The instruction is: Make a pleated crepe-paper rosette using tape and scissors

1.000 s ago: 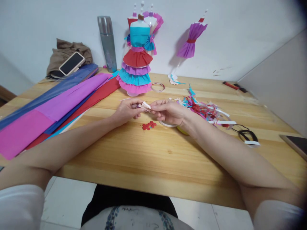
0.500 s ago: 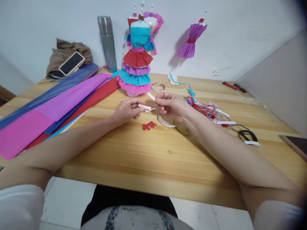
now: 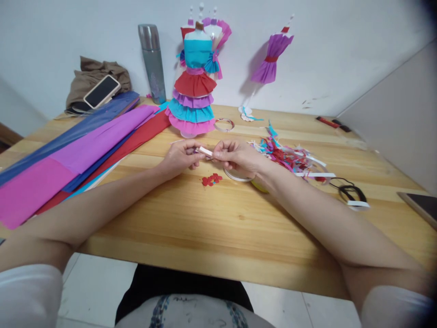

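Observation:
My left hand (image 3: 182, 155) pinches a small folded paper piece with a purple edge, mostly hidden by the fingers. Across it lies a short white strip (image 3: 205, 151), its right end pinched by my right hand (image 3: 234, 155). Both hands hover above the table, fingertips close together. Just below them sits a little pile of red paper bits (image 3: 211, 179). A tape ring (image 3: 235, 176) lies partly under my right hand. Behind, a doll form in a tiered paper dress (image 3: 194, 84) stands upright in blue, red, purple and pink.
Coloured crepe paper sheets (image 3: 64, 159) cover the left side. Along the wall stand a bottle (image 3: 152, 64) and a purple-dressed form (image 3: 271, 57). Paper scraps (image 3: 290, 157), a black cord (image 3: 353, 193) and a tablet-like object (image 3: 418, 205) lie right. A phone (image 3: 102, 90) rests on brown cloth (image 3: 99, 75).
My right hand has moved left and slightly down, bringing the white strip onto the piece in my left hand. My left hand has barely moved.

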Motion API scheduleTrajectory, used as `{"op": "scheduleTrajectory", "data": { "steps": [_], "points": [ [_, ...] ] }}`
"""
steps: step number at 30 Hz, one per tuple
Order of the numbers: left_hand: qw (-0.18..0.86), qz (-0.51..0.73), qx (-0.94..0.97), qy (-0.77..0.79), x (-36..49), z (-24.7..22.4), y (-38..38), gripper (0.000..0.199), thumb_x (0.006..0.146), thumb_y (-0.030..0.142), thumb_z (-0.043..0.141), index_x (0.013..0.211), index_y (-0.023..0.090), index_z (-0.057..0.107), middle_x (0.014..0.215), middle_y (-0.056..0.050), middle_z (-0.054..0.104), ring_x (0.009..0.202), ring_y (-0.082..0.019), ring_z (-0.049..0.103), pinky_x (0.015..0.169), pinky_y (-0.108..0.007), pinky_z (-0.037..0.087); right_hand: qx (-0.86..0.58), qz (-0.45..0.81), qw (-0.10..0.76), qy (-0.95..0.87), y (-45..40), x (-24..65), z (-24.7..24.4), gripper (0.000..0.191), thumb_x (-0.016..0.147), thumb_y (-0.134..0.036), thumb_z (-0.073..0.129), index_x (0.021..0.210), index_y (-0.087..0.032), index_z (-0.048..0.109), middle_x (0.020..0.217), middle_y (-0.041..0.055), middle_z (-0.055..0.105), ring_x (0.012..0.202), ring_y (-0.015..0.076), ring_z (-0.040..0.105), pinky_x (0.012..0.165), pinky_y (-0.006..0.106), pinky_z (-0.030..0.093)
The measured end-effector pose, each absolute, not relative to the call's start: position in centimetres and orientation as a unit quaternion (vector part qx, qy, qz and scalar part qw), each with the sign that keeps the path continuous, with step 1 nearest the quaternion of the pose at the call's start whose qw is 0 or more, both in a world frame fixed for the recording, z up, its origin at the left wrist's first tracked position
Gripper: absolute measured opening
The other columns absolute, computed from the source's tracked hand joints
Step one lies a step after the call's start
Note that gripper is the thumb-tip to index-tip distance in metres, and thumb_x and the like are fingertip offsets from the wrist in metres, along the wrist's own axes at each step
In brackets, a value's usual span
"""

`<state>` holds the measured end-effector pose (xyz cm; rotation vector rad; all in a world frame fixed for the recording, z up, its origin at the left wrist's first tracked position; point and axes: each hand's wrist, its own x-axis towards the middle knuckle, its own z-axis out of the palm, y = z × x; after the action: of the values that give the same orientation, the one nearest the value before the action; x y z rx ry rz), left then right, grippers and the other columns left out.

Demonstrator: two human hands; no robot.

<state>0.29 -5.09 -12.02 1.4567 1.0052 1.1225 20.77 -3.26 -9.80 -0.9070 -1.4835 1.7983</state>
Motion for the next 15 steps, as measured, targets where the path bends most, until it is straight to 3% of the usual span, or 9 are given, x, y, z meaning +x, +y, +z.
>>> {"op": "scheduleTrajectory", "data": {
  "steps": [15],
  "points": [
    [0.502,0.457,0.603,0.419,0.35,-12.15,-5.15,0.018,0.076,0.016,0.082,0.092,0.011,0.076,0.054,0.003,0.065,0.043,-0.007,0.055,0.044,-0.017,0.045,-0.377,0.695,0.328,-0.516,-3.43,20.38,-10.13,0.02,0.07,-0.016,0.086,0.069,-0.013,0.066,0.06,0.0003,0.064,0.042,0.0032,0.04,0.039,0.018,0.023]
  ]
}}
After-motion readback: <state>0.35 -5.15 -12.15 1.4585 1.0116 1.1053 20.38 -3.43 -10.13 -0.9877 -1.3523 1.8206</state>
